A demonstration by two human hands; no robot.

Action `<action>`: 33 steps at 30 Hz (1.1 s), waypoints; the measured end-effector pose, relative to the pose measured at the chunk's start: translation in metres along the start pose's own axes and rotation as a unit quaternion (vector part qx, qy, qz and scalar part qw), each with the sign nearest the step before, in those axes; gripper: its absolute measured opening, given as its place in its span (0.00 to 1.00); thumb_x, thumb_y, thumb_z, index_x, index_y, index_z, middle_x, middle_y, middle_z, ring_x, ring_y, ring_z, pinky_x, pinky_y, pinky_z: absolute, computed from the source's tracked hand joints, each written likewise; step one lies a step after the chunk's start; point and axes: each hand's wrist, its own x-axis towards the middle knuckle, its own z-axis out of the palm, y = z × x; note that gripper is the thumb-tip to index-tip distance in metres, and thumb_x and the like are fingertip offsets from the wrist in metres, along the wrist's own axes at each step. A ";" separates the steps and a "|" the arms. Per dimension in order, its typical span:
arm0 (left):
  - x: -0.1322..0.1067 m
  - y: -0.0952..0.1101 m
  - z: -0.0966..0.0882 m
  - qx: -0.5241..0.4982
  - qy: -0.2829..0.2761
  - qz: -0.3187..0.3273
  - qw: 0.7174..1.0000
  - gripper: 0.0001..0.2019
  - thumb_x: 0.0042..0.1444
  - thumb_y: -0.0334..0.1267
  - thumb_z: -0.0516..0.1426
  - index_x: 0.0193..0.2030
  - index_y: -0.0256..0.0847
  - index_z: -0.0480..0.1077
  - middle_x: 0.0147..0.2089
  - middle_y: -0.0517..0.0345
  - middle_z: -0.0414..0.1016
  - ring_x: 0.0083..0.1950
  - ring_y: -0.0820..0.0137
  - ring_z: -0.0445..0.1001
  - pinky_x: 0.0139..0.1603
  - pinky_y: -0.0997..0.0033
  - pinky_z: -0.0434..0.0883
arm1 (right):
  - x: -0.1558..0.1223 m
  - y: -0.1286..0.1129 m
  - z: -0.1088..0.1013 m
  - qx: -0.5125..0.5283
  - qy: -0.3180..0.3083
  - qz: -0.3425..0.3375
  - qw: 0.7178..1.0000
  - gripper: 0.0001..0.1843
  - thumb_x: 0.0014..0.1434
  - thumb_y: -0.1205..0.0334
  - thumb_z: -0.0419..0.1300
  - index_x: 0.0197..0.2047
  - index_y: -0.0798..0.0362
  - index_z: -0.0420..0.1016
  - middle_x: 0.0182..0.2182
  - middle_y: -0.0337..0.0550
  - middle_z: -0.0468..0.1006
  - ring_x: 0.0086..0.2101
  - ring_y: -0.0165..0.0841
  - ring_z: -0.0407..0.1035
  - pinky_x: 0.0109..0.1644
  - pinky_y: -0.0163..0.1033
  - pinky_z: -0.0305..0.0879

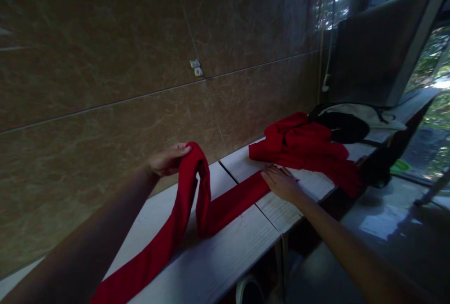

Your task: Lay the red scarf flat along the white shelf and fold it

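Note:
A long strip of red cloth point(232, 205) runs across the white bench. Its near end leaves the view at the bottom left. My left hand point(173, 159) pinches the strip and lifts it into a tall loop, clear of the bench. At the strip's far right end, my right hand point(281, 181) lies flat with fingers stretched out, pressing the cloth down. Just beyond that hand is a heap of crumpled red cloth point(298, 142), partly hanging over the bench's front edge.
The white bench top point(225, 271) is made of joined sections, set against a brown tiled wall point(105, 60). A black and white bag point(351, 123) lies behind the heap. A large dark panel point(372, 51) stands at the right end. A shoe point(249, 291) shows below.

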 end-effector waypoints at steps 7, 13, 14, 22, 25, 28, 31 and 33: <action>0.039 -0.004 0.015 -0.008 -0.051 0.015 0.999 0.16 0.50 0.45 0.72 0.31 0.35 0.76 0.26 0.55 0.80 0.24 0.71 0.79 0.25 0.81 0.74 | -0.001 -0.003 -0.005 0.010 -0.001 -0.007 1.000 0.23 0.75 0.58 0.42 0.60 0.51 0.75 0.64 0.50 0.72 0.65 0.42 0.61 0.70 0.58 0.52; 0.067 -0.006 0.039 0.008 -0.028 -0.018 0.999 0.14 0.57 0.45 0.68 0.33 0.34 0.76 0.26 0.57 0.79 0.24 0.73 0.77 0.26 0.82 0.73 | 0.001 0.001 -0.002 0.023 -0.001 -0.011 1.000 0.25 0.75 0.57 0.41 0.60 0.53 0.75 0.63 0.53 0.73 0.65 0.45 0.61 0.70 0.58 0.51; 0.073 -0.007 0.044 0.008 -0.025 -0.025 0.999 0.14 0.58 0.44 0.68 0.33 0.34 0.76 0.26 0.57 0.79 0.24 0.74 0.77 0.26 0.82 0.73 | 0.001 0.002 -0.001 0.026 0.000 -0.012 1.000 0.25 0.75 0.57 0.41 0.60 0.54 0.75 0.63 0.53 0.73 0.65 0.45 0.61 0.70 0.58 0.51; 0.114 -0.040 0.061 0.004 -0.036 -0.096 0.995 0.11 0.58 0.40 0.69 0.35 0.33 0.77 0.30 0.55 0.80 0.27 0.75 0.77 0.29 0.81 0.73 | 0.000 0.004 0.001 0.064 0.014 -0.019 0.998 0.24 0.74 0.58 0.42 0.58 0.53 0.77 0.61 0.53 0.74 0.65 0.45 0.61 0.71 0.58 0.50; 0.125 -0.060 0.063 -0.014 -0.050 -0.118 0.992 0.12 0.56 0.40 0.70 0.38 0.32 0.78 0.34 0.52 0.83 0.30 0.74 0.79 0.33 0.80 0.74 | 0.001 0.005 0.002 0.089 0.023 -0.022 0.995 0.23 0.72 0.60 0.44 0.56 0.53 0.78 0.61 0.53 0.75 0.65 0.45 0.62 0.72 0.58 0.49; 0.135 -0.079 0.070 -0.026 -0.070 -0.151 0.986 0.12 0.55 0.40 0.71 0.39 0.33 0.79 0.36 0.51 0.84 0.33 0.73 0.81 0.36 0.80 0.76 | 0.004 0.012 0.005 0.125 0.044 -0.006 0.991 0.23 0.69 0.65 0.45 0.59 0.56 0.76 0.63 0.53 0.72 0.65 0.42 0.61 0.73 0.53 0.51; 0.143 -0.094 0.081 -0.020 -0.089 -0.200 0.975 0.13 0.53 0.41 0.71 0.39 0.34 0.80 0.38 0.50 0.85 0.34 0.71 0.82 0.39 0.77 0.78 | 0.008 0.024 0.009 0.165 0.070 0.023 0.984 0.29 0.63 0.72 0.44 0.63 0.60 0.73 0.65 0.54 0.70 0.65 0.37 0.62 0.72 0.45 0.55; 0.147 -0.100 0.086 -0.012 -0.098 -0.233 0.967 0.15 0.53 0.42 0.71 0.41 0.34 0.80 0.40 0.49 0.85 0.35 0.69 0.83 0.40 0.76 0.79 | 0.010 0.031 0.011 0.191 0.085 0.033 0.977 0.32 0.59 0.74 0.44 0.62 0.58 0.73 0.64 0.51 0.71 0.64 0.35 0.64 0.72 0.45 0.56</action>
